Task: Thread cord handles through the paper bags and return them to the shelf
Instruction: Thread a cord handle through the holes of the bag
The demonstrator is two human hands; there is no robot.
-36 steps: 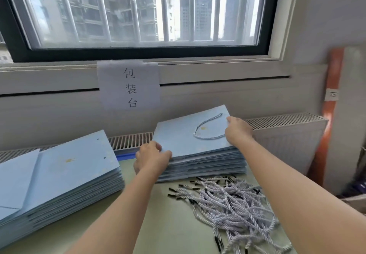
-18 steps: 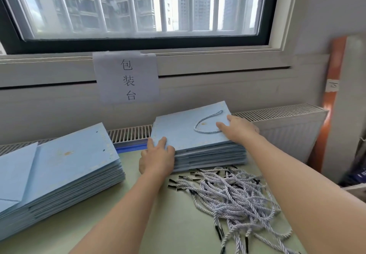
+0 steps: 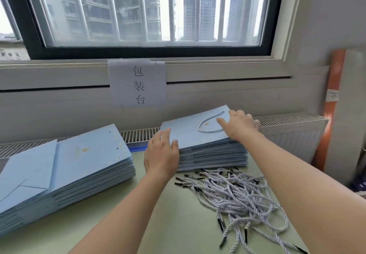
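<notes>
Both hands lay flat-fingered, gripping nothing: left hand [image 3: 161, 155] against the finished bag stack's [image 3: 213, 154] near-left corner, right hand [image 3: 240, 124] on the top bag [image 3: 190, 134] beside its cord handle [image 3: 211, 123]; best squared evenly, pressing lightly.

Flat pale-blue paper bag stack with a cord handle on top [image 3: 208, 144] sits centre-back on the green tabletop [image 3: 168, 214], loose twisted white cords [image 3: 237, 196] just before it. Bigger blue bag stack [image 3: 75, 166] lies left, well apart. White paper sign [image 3: 137, 83] hangs behind, under the window [image 3: 150, 11]; white radiator [image 3: 291, 132] back right.
</notes>
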